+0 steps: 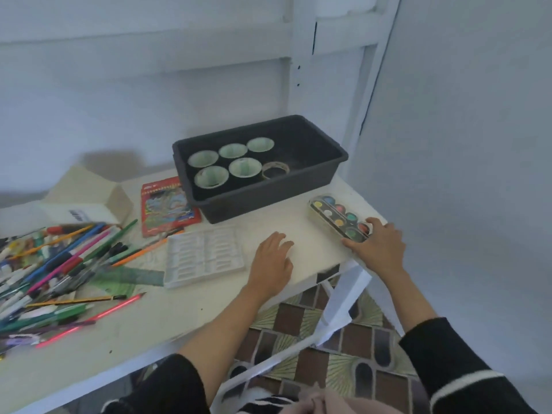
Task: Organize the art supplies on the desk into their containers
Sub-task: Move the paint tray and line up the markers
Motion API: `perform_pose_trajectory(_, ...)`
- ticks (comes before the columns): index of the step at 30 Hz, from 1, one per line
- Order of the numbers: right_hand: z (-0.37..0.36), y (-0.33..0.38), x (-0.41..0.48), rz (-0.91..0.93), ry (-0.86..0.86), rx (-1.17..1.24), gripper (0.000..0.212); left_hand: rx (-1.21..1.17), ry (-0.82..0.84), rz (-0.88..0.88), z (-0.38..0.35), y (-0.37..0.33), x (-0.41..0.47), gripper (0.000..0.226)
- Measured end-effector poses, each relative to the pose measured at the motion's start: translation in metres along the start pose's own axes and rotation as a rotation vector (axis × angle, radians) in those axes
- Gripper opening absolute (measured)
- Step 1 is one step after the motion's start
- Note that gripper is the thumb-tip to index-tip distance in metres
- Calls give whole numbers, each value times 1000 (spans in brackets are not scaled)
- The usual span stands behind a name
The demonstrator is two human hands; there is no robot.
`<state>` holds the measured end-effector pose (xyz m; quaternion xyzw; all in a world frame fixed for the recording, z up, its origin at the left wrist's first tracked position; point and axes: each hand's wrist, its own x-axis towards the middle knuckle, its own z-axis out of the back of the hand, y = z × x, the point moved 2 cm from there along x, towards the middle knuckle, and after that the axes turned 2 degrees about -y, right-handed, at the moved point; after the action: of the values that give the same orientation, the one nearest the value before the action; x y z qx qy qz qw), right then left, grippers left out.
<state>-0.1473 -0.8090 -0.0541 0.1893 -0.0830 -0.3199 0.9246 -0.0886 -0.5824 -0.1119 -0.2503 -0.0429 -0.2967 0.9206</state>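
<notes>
1. Progress: early. The tub [328, 162] at the back of the desk [179, 309] holds five round pots [211, 176], pale green inside, and one roll of tape [275, 170]; the right half of its floor is bare
2. Outstanding: the pile of pens and pencils [59, 264] lies loose and crossed at the left edge; the red pack [165, 204], the clear tray [204, 255] and the green ruler [128, 277] also sit outside any container. In my judgement the greater part of the sorting is not yet done
3. Paint set [337, 216]: it lies at the right corner of the desk, near the tub and apart from it. The right hand [376, 246] grips its near end, fingers curled over the end and thumb along the side; judged to be the item in hand
4. Left hand [273, 261]: flat on the bare desk between the clear tray and the paint set, fingers straight and spread, holding nothing
5. Materials: the tub is dark matt moulded plastic, rectangular, with rounded corners, sloping walls and a rolled rim. The paint set is a long narrow case with two rows of round colour pans. The clear tray is thin translucent plastic with rows of moulded slots, seemingly empty
6. The cream box [86, 198] behind the pile has a slanted open top; card or plastic cannot be told
7. The desk top is white and smooth, with a few dark specks
</notes>
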Motion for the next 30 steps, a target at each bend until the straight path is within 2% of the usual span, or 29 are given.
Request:
perform_pose_trajectory(4, -7, -11, 28, -54, -4, -47, 81, -16, 71, 46, -15, 10, 10, 46)
perform_pose_trajectory(14, -25, 9, 49, -34, -110, -54, 76, -9, 5, 81, -12, 9, 5, 45)
perform_pose_trajectory(19, -30, 7, 51, 123, -121, -33, 66, 1, 6, 102, -12, 9, 5, 46)
perform_pose_trajectory(26, -39, 7, 43, 441, -288, -139, 37, -20, 41, 128, -13, 9, 4, 47)
perform_pose_trajectory(30, -40, 23, 32, 491, -340, -89, 28, -185, 83, 187, -7, 9, 6, 44)
